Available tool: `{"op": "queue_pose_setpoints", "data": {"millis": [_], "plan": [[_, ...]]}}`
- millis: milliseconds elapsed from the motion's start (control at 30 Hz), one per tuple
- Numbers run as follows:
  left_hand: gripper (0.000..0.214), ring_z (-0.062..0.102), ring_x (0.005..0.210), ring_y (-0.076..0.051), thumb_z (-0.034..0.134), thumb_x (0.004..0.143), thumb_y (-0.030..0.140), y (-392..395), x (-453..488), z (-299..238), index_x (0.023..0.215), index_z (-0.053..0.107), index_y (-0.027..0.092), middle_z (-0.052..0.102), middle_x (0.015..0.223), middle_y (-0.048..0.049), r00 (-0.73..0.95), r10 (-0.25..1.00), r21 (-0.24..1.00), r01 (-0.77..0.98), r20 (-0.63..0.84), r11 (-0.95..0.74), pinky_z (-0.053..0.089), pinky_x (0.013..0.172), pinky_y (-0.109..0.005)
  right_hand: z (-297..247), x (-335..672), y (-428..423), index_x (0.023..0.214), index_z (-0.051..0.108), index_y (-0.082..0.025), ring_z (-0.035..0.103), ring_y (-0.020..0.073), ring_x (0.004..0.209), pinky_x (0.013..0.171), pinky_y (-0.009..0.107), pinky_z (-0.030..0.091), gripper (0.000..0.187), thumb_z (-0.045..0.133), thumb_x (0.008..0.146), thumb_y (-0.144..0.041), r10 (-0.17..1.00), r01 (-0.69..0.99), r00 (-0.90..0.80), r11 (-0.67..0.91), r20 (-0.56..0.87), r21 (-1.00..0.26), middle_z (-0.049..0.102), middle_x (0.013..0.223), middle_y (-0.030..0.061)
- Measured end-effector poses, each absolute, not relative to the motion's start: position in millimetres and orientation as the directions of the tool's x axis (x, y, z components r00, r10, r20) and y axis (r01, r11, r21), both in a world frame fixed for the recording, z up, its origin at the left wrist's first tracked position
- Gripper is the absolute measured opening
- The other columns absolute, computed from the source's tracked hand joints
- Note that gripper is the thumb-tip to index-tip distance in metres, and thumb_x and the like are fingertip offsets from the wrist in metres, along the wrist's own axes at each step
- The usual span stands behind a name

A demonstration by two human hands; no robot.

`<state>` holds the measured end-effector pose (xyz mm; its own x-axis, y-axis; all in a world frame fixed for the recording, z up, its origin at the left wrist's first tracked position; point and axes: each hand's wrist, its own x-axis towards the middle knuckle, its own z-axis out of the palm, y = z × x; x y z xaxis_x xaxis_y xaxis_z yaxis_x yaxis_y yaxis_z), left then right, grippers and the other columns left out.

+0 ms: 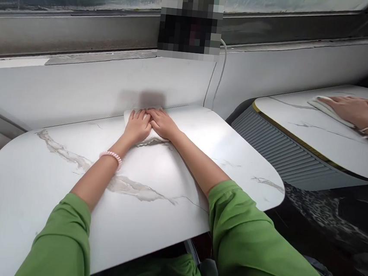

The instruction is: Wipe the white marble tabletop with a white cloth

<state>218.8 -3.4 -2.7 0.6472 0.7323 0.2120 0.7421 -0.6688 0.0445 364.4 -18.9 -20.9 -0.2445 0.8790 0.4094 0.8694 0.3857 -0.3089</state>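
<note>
A folded white cloth (154,140) lies on the white marble-patterned table (65,217), near its far edge by the wall. My left hand (138,125) rests flat on the cloth's left part, fingers spread and pointing to the wall; a pink coiled band circles that wrist. Pressed flat beside it, my right hand (163,123) has its fingers stretched out, their tips touching or overlapping the left hand's fingers. Neither hand is wrapped round the cloth, and most of the cloth's middle is hidden under them.
At the right, another person's hands (352,110) lie on a white cloth (328,110) atop a second marble-patterned table (289,130). A white wall (87,94) stands behind my table, below a window ledge. A white cable (222,72) hangs down the wall.
</note>
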Motion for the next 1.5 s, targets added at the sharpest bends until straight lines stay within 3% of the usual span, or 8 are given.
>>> {"op": "queue_pose_setpoints", "data": {"millis": [367, 600, 767, 1000, 1300, 1500], "plan": [[0.053, 0.025, 0.143, -0.032, 0.032, 0.095, 0.026, -114, 228, 1, 0.144, 0.035, 0.005, 0.031, 0.153, -0.0200, 0.678, 0.721, 0.050, 0.723, 0.140, -0.689, 0.013, 0.117, -0.052, -19, 380, -133, 0.137, 0.043, -0.013, 0.037, 0.0272, 0.138, 0.114, 0.053, 0.027, 0.050, 0.033, 0.089, -0.024, 0.890, 0.875, -0.300, 0.400, 0.343, -0.273, 0.045, 0.145, 0.0151], [0.055, 0.023, 0.142, -0.038, 0.035, 0.094, 0.031, -212, 268, 1, 0.143, 0.036, 0.004, 0.031, 0.152, -0.0227, 0.782, 0.610, 0.107, 0.601, 0.127, -0.792, 0.016, 0.115, -0.059, -19, 424, -250, 0.137, 0.042, -0.023, 0.038, 0.0240, 0.138, 0.115, 0.056, 0.026, 0.046, 0.034, 0.092, -0.026, 0.909, 0.859, -0.221, 0.353, 0.354, -0.371, 0.048, 0.144, 0.0099], [0.057, 0.024, 0.141, -0.040, 0.036, 0.093, 0.031, -241, 291, 0, 0.143, 0.036, 0.002, 0.031, 0.151, -0.0252, 0.830, 0.534, 0.155, 0.513, 0.158, -0.844, 0.015, 0.115, -0.060, -16, 448, -291, 0.138, 0.040, -0.032, 0.036, 0.0227, 0.139, 0.118, 0.055, 0.024, 0.047, 0.033, 0.091, -0.027, 0.946, 0.871, -0.113, 0.241, 0.303, -0.428, 0.045, 0.146, 0.0049], [0.063, 0.020, 0.143, -0.038, 0.036, 0.092, 0.032, -232, 293, 1, 0.146, 0.029, 0.000, 0.027, 0.152, -0.0246, 0.847, 0.517, 0.199, 0.489, 0.125, -0.849, 0.014, 0.116, -0.058, -9, 432, -277, 0.137, 0.042, -0.028, 0.037, 0.0246, 0.139, 0.116, 0.058, 0.027, 0.054, 0.035, 0.085, -0.018, 0.976, 0.899, -0.008, 0.102, 0.216, -0.427, 0.050, 0.142, 0.0063], [0.059, 0.021, 0.143, -0.036, 0.033, 0.093, 0.028, -185, 312, 0, 0.147, 0.028, 0.004, 0.027, 0.154, -0.0217, 0.796, 0.593, 0.191, 0.567, 0.126, -0.802, 0.011, 0.117, -0.056, -10, 443, -218, 0.119, 0.054, -0.024, 0.050, 0.0258, 0.126, 0.111, 0.057, 0.033, 0.043, 0.036, 0.080, -0.016, 0.939, 0.849, 0.008, 0.176, 0.344, -0.498, 0.061, 0.128, 0.0076], [0.058, 0.023, 0.143, -0.033, 0.032, 0.092, 0.027, -143, 325, -2, 0.147, 0.030, 0.005, 0.030, 0.153, -0.0194, 0.734, 0.661, 0.207, 0.630, 0.158, -0.749, 0.009, 0.118, -0.053, -12, 454, -167, 0.115, 0.055, -0.024, 0.054, 0.0256, 0.120, 0.111, 0.055, 0.030, 0.043, 0.036, 0.078, -0.014, 0.925, 0.845, -0.035, 0.230, 0.380, -0.483, 0.063, 0.126, 0.0061]]}}
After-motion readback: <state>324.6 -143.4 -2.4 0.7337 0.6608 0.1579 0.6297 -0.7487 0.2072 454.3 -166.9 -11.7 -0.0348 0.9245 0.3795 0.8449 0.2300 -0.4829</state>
